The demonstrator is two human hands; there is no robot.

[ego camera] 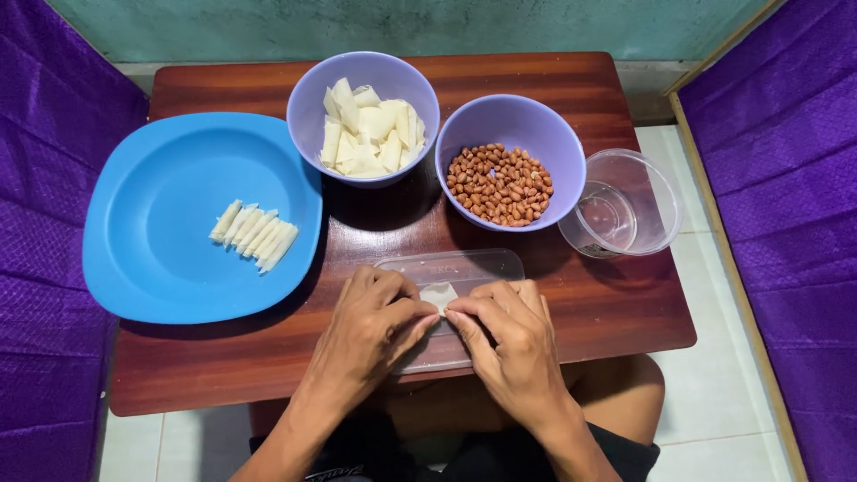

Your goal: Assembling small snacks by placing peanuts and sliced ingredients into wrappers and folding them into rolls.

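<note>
— How many dishes were on the wooden table (223, 375)?

— Five. One flat blue plastic plate (152, 268), rounded-square, with a raised rim. Two round lilac bowls: the left bowl (308, 112) held pale, matte wrapper pieces cut into rough squares, too heaped to count; the right bowl (544, 120) held small reddish-brown peanuts (500, 185), oval and smooth, far too many to count. One clear round cup (638, 210) stood at the right edge. And one clear flat plastic lid or board (473, 264) lay in front of the person.

— Anything on the plate?

— A row of thin cream rolls (254, 235), about seven, touching side by side, slanted.

— And the hands?

— Both rested on the clear board, fingers curled inward, tips meeting. The left hand (370, 326) and the right hand (509, 335) together pinched a small pale wrapper sheet (438, 295), thin and soft-looking, between thumbs and forefingers. Most of it was hidden under the fingers, so I couldn't tell whether anything lay inside.

— The surroundings?

— Purple quilted cushions (45, 178) at both sides, white floor tiles (723, 393) below.
</note>
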